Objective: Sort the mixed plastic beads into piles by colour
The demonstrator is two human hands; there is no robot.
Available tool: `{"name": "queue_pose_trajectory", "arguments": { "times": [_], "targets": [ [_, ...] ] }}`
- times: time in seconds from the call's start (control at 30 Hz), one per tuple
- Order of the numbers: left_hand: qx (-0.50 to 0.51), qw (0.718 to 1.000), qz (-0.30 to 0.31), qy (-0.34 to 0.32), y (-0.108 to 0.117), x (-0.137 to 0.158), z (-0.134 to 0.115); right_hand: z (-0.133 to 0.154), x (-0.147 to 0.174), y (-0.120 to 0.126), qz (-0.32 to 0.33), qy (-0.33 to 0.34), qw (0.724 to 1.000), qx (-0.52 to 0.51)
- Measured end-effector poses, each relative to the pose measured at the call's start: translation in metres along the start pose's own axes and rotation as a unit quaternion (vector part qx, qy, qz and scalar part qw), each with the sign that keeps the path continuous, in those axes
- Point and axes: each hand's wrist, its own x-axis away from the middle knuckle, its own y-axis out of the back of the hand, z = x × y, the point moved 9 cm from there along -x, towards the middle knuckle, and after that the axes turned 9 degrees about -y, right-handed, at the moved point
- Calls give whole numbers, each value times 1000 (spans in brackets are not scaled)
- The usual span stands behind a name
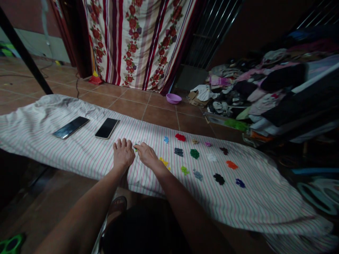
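My left hand (123, 153) rests palm down on the striped cloth (87, 155), its fingers stretched forward and slightly apart. Close beside it, my right hand (147, 155) has its fingers drawn together at a few tiny pieces, dark, green and white, between the two hands. Whatever the right fingertips pinch is too small to name. Small piles of pieces sorted by colour lie right of my hands: yellow (164, 162), light blue (166, 139), red (180, 137), dark grey (178, 152), green (194, 153), lime (184, 170), and several more.
Two phones, one (71, 127) at the far left and another (107, 128) nearer my left hand, lie on the cloth. Beyond its far edge, a purple basin (173, 98) stands on the tiled floor. Heaped clothes (238, 84) fill the right. A floral curtain (137, 42) hangs behind.
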Motion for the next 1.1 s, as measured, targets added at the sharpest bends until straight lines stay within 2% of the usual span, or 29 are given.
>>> {"name": "queue_pose_trajectory", "arguments": {
  "times": [0.13,0.37,1.1],
  "targets": [
    [6,1000,3,2,0,0,0,3,-1,-3,3,-1,1000,15],
    [-11,1000,-3,-4,-1,0,0,-3,-2,-9,-31,1,999,18],
    [-34,999,-1,-21,6,1,-6,-11,10,-1,-84,20,990,-112]
  ]
}}
